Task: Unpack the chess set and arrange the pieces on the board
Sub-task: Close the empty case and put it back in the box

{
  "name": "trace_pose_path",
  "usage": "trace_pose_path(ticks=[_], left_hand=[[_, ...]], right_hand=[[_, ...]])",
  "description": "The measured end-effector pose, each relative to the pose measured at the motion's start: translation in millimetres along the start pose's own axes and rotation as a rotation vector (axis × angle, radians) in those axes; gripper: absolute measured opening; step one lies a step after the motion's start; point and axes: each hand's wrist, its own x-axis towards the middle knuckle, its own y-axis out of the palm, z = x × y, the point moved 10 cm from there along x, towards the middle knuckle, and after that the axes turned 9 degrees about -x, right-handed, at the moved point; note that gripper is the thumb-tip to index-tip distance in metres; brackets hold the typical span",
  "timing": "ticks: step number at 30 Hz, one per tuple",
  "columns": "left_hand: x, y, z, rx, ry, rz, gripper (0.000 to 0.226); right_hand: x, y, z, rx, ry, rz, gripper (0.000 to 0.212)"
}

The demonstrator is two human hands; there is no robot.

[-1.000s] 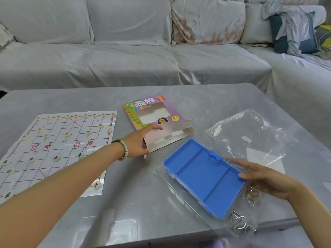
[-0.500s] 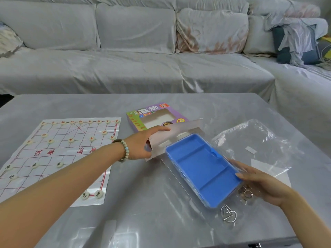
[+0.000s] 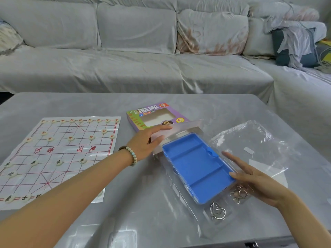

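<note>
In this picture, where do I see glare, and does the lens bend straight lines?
Head view: soft, even light; pale glare on the glossy table near the bottom edge and on the clear plastic bag; the wide-angle lens bows the sofa toward the frame edges; the chess board print is sharp.

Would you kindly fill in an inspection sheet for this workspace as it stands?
Surface: glossy grey table.
Job's things: board flat at left, pieces on it; purple box; blue tray, compartments empty.
Clutter: clear bag; wire puzzles beside the tray.
Hands: left hand holds the white card flap, fingers on top; right hand open against the tray's right edge.
Cables: possibly a pale cord, far right.
Surroundings: covered sofa, heaped clothes.
</note>
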Motion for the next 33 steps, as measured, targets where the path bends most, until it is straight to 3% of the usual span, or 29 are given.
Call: trace_pose_path(ticks=[4,8,10,15,18,22,24,27,29,31,33], left_hand=[[-1.1,1.6,14.5,-0.096,-0.096,-0.101,0.065],[3.1,27.8,27.0,0.223,-0.137,0.083,0.041],[-2.1,38.8,30.6,0.269,-0.131,0.153,0.038],[-10.2,35.3,38.2,0.062,-0.191,0.062,0.047],[-10.8,36.8,32.0,0.057,-0.163,0.064,0.058],[-14.8,49.9,11.4,0.059,-0.100,0.110,0.053],[-17.9,60.7,0.1,0.032,-0.072,0.142,0.062],[-18.0,67.0,-11.7,0.025,-0.072,0.138,0.061],[-15.4,61.6,-14.3,-0.005,-0.087,0.112,0.052],[-14.1,56.1,-14.6,-0.037,-0.109,0.101,0.043],[-14.4,54.4,-10.9,-0.047,-0.130,0.095,0.043]], right_hand=[[1.8,2.3,0.9,-0.012,-0.003,0.002,0.068],[7.3,9.6,-4.7,0.024,0.001,-0.055,0.055],[9.6,13.0,-8.7,0.011,0.016,-0.057,0.056],[11.3,18.6,-11.2,-0.020,0.061,-0.010,0.058],[13.3,19.3,-7.2,-0.031,0.054,-0.007,0.056],[22.0,17.8,-4.2,-0.024,0.042,-0.093,0.048],[30.5,14.0,-5.3,0.035,0.043,-0.173,0.046],[35.8,8.5,-6.1,0.082,0.055,-0.207,0.052],[29.6,13.0,2.1,0.037,0.027,-0.104,0.062],[17.7,20.0,8.4,-0.196,0.005,0.014,0.083],[11.8,21.2,10.4,-0.391,-0.019,0.023,0.097]])
